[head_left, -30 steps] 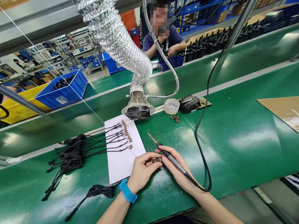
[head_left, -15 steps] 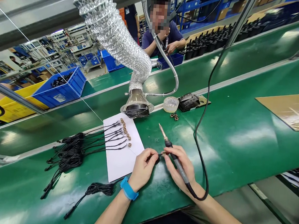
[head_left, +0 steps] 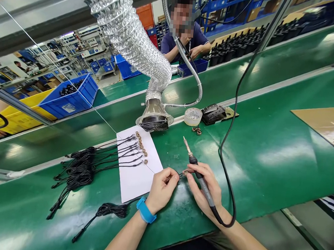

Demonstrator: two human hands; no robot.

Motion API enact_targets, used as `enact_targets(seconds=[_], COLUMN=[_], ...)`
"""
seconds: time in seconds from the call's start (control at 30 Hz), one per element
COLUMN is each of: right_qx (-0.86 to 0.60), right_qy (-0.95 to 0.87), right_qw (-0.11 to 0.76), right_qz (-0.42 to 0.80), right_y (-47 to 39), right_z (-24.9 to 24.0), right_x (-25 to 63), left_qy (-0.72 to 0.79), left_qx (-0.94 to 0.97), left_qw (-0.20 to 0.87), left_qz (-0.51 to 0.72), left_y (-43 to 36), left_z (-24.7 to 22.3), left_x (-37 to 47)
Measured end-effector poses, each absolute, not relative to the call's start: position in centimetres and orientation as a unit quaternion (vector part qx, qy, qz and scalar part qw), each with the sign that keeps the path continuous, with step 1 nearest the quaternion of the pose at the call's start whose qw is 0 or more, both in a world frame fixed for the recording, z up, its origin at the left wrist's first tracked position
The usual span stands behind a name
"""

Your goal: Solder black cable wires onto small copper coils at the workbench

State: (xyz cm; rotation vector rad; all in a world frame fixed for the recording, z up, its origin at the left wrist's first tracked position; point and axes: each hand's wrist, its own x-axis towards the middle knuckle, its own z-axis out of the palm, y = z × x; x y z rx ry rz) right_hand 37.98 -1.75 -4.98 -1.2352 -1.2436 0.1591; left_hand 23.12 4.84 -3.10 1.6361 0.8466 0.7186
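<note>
My left hand (head_left: 163, 188), with a blue wristband (head_left: 146, 211), pinches the end of a black cable (head_left: 112, 210) whose coil lies on the green bench to the left. My right hand (head_left: 205, 186) grips a soldering iron (head_left: 198, 168), its tip pointing up and away from me. Between the right thumb and fingertips is a small copper-coloured coil part (head_left: 185, 172), close against the cable's wire ends. On a white sheet of paper (head_left: 135, 185) lie several finished-looking cable ends with similar coil parts (head_left: 141, 144). The bundle of black cables (head_left: 79, 168) extends left of the paper.
A fume extractor hood (head_left: 154, 118) hangs over the paper. Behind the iron stand a clear round tub (head_left: 192, 116), loose coil parts (head_left: 196, 130) and a black iron holder (head_left: 213, 113). Cardboard (head_left: 324, 122) lies right. Blue bin (head_left: 70, 99) stands left; a co-worker (head_left: 187, 42) sits opposite.
Both hands stay near the same spot, holding the same things. The fingers have shifted slightly around the cable end and coil part, and the whole view has drifted a little.
</note>
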Motion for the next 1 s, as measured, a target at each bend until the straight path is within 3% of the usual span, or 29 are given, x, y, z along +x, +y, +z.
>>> enact_targets(seconds=[0.23,0.53,1.0], right_qx=[-0.545,-0.546,-0.561], right_qy=[-0.541,-0.54,-0.527], right_qw=[0.634,0.635,0.635], right_qz=[0.09,0.084,0.063], right_y=[-1.7,-1.8,-1.8], right_z=[-5.0,-5.3,-5.4], right_x=[38.0,38.1,38.2], left_qy=[0.348,0.383,0.398], left_qx=[0.663,0.685,0.605], left_qw=[0.586,0.533,0.617], left_qz=[0.31,0.316,0.308], left_y=[5.0,5.1,5.4], left_z=[-3.0,-3.2,-4.3], left_x=[23.2,23.0,22.9])
